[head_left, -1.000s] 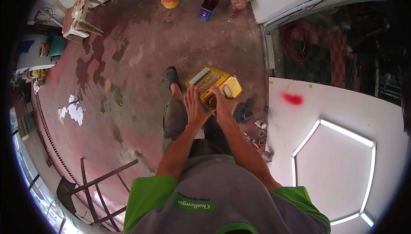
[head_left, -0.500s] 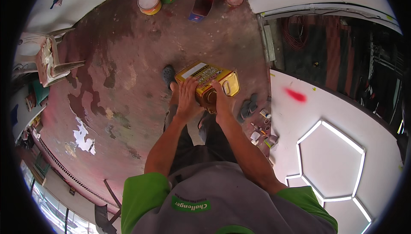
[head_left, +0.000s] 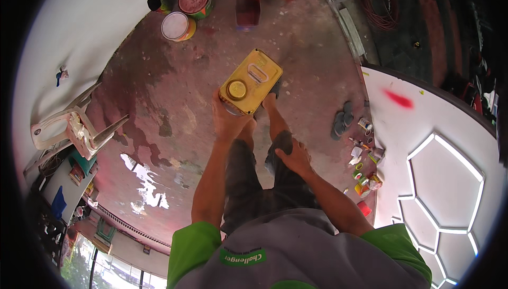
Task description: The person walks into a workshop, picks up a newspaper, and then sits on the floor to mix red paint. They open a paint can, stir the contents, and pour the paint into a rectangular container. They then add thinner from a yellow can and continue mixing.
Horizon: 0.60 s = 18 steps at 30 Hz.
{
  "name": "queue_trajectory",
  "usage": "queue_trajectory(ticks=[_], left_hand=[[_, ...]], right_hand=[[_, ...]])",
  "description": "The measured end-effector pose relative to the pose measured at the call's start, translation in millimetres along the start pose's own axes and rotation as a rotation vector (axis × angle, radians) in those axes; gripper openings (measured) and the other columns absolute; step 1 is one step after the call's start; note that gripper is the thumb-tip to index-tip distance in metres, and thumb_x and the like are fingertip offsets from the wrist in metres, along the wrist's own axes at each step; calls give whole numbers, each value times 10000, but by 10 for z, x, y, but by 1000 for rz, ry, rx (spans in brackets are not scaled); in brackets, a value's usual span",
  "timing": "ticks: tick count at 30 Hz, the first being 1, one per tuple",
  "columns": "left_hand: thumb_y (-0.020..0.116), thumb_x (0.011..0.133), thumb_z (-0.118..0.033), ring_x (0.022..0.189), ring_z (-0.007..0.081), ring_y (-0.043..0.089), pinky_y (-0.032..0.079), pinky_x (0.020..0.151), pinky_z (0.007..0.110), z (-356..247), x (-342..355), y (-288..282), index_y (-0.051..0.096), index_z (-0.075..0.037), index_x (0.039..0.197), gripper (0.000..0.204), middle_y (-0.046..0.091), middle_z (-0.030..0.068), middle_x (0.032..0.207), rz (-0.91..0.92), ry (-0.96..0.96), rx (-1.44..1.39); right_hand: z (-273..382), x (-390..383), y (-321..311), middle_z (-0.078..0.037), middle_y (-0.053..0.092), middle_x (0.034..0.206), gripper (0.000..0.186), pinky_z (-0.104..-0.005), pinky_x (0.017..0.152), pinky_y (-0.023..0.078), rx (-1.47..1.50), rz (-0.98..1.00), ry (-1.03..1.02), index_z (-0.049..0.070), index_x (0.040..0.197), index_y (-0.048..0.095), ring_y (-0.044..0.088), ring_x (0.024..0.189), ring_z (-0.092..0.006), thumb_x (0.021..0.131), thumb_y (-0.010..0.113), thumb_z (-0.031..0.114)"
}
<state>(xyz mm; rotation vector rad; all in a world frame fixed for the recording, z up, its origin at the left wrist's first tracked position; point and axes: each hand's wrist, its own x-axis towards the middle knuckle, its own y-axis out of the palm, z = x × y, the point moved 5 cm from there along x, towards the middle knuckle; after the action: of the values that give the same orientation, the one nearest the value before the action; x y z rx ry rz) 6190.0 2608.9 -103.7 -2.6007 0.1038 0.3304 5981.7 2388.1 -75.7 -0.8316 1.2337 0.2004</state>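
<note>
A gold rectangular metal can [head_left: 268,62] is held out in front of me, its top turned up. The top carries a round gold screw cap [head_left: 236,89] and a looped carrying handle. My left hand [head_left: 230,124] grips the can by its near left end, with some fingers hidden beneath it. Away from the can, my right hand [head_left: 295,157] is at my right thigh with nothing in it. Its thumb stands apart from the fingers.
Open paint cans [head_left: 176,26] and a dark red rectangular container [head_left: 248,11] stand ahead on the stained floor. A broken plastic chair [head_left: 79,130] is at the left. Grey clogs [head_left: 342,119], jars and tools line the right wall, near a dark pit.
My right hand has let go of the can and moved down to my thigh. The can has turned so its capped top faces up, held by my left hand alone.
</note>
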Motion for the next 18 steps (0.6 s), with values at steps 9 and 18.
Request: queue_trajectory(ticks=[9, 18], left_hand=[[936, 667, -192, 1311, 321, 546, 429, 1118, 451, 184, 1113, 237, 381, -1, 1464, 990, 554, 197, 1371, 74, -100, 99], [950, 642, -216, 1282, 320, 579, 456, 1106, 454, 518, 1932, 576, 400, 15, 1475, 1024, 568, 201, 1377, 173, -111, 215]], right_hand=[[43, 538, -199, -287, 491, 1429, 1031, -617, 1055, 463, -83, 23, 148, 93, 1609, 334, 550, 1295, -533, 812, 833, 518], [25, 742, -242, -273, 512, 1420, 851, -566, 1038, 495, -69, -26, 149, 91, 1539, 449, 591, 1247, -488, 844, 773, 460]])
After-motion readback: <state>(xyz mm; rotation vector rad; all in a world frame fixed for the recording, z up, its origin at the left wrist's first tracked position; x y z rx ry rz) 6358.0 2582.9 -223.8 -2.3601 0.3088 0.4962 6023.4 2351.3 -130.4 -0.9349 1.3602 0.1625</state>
